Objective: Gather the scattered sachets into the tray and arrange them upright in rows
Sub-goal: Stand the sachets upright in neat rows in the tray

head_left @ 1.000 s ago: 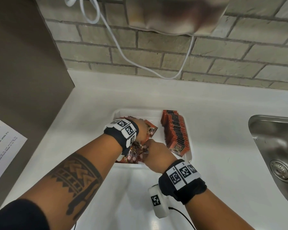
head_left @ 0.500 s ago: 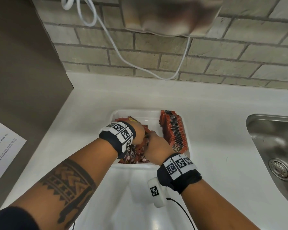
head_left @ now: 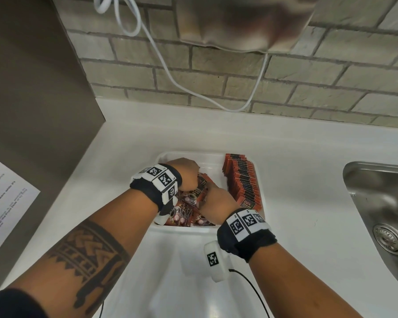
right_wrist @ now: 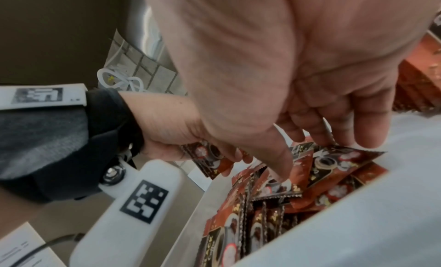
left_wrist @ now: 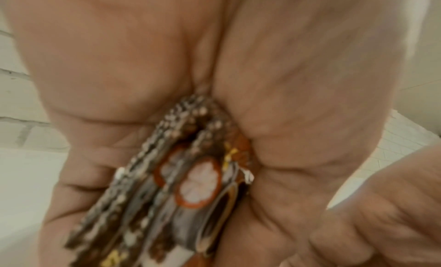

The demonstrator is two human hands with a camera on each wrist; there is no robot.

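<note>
Left hand moves up the tray with its gathered bundle

The left hand (head_left: pixel 184 174) has shifted toward 12 o'clock in the tray (head_left: pixel 207 230), fingers curled round a bundle of sachets (left_wrist: pixel 181 184). The right hand (head_left: pixel 216 200) still pinches one loose sachet (right_wrist: pixel 334 163) from the heap at 7 o'clock. An upright row (head_left: pixel 244 180) fills 3 o'clock; a second row looks about to start.

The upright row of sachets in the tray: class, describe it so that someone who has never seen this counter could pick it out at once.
Find the steel sink on the white counter; the white tray lies to its left, below the brick wall. The upright row runs along the tray's right side, nearest the sink. Unlike the loose sachets lying jumbled on the tray's left under both hands, these stand packed on edge in one neat line.
</note>
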